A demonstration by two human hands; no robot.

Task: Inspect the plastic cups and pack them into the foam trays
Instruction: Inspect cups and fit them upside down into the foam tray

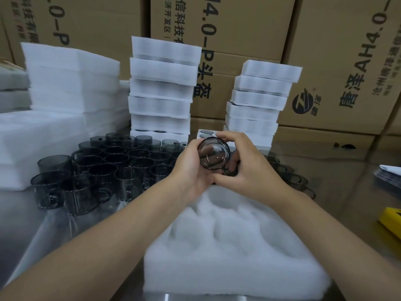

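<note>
Hands meet over the work: the left hand [191, 170] and right hand [251, 166] both grip one smoky plastic cup [213, 154], held end-on above the far edge of a foam tray [227, 246] on the bench [43, 224]. More cups [104, 168] stand crowded at left, and stacks of filled trays [160, 88] rise behind.

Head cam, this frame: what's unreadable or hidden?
Head view: held cup, handle and lower wall mostly covered by left hand and right hand.
Head view: near foam tray, blurred, pockets uncountable.
Head view: yellow object, cut by right edge.
Head view: stacked trays, contents mostly hidden by foam walls.
</note>
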